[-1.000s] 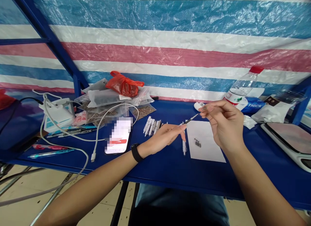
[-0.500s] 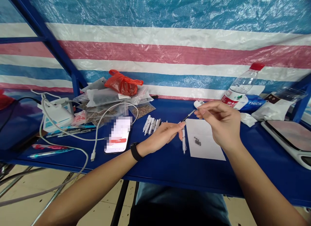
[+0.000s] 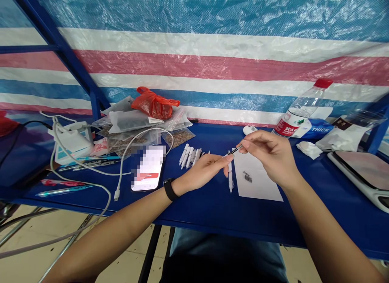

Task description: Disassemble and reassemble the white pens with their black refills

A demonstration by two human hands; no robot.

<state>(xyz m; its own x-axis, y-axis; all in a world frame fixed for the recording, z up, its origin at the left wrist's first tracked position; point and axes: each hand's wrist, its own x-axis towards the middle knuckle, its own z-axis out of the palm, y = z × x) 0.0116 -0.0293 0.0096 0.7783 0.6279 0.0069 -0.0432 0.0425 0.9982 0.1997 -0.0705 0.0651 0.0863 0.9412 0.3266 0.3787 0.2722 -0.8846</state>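
Observation:
My left hand (image 3: 204, 169), with a black band on its wrist, pinches the near end of a thin dark pen refill (image 3: 233, 151) over the blue table (image 3: 206, 210). My right hand (image 3: 269, 155) is closed in a pinch at the refill's far tip, holding something too small to name. Below the hands lies a white pen barrel (image 3: 230, 178) beside a white paper sheet (image 3: 257, 178) with small metal parts (image 3: 247, 177) on it. A row of several white pen pieces (image 3: 190, 156) lies just left of my left hand.
A phone (image 3: 148, 169) with a white cable (image 3: 121, 169) lies at the left, behind it plastic bags (image 3: 136, 123), a red bag (image 3: 154, 104) and a charger box (image 3: 71, 143). A water bottle (image 3: 299, 110), tissues (image 3: 308, 149) and a scale (image 3: 361, 171) stand right. Striped tarp behind.
My right hand has slid left and down along the refill, closing the gap to my left hand. The left hand has hardly moved.

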